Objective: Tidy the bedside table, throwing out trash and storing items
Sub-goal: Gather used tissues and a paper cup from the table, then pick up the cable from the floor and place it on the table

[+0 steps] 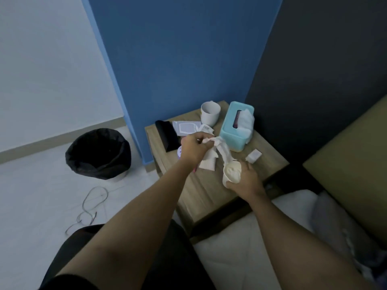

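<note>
**Item 1, paper cup** (231, 174): small, pale, stuffed with crumpled white paper. It is held above the near half of the bedside table (209, 197), with the right hand (246, 180) curled round its side from below.

**Item 2, tissue** (222, 148): a twisted white strip running from the cup's mouth toward 11 o'clock. Its far end is pinched in the curled fingers of the left hand (194, 150).

**Item 3, folded white paper** (207, 164): lies on the table under the tissue, at 10 o'clock from the cup.

**Item 4, small white packet** (253, 156): at 1 o'clock from the cup, just beside the right fingertips.

**Item 5, teal tissue box** (231, 133): at 12 o'clock, with tissue spilling from its slot.

**Item 6, white mug** (210, 114): at 11 o'clock, by the table's back edge.

**Item 7, flat printed packet** (185, 127) and **black case** (167, 135): at 10 o'clock, along the table's left edge.

**Item 8, purple-lidded object** (179, 152): mostly hidden behind the left wrist.

**Surroundings:**
- Black-lined bin (98, 153) on the floor at 9 o'clock.
- Loose cable (94, 204) at 8 o'clock.
- Bed (240, 258) at 5 o'clock.
</note>
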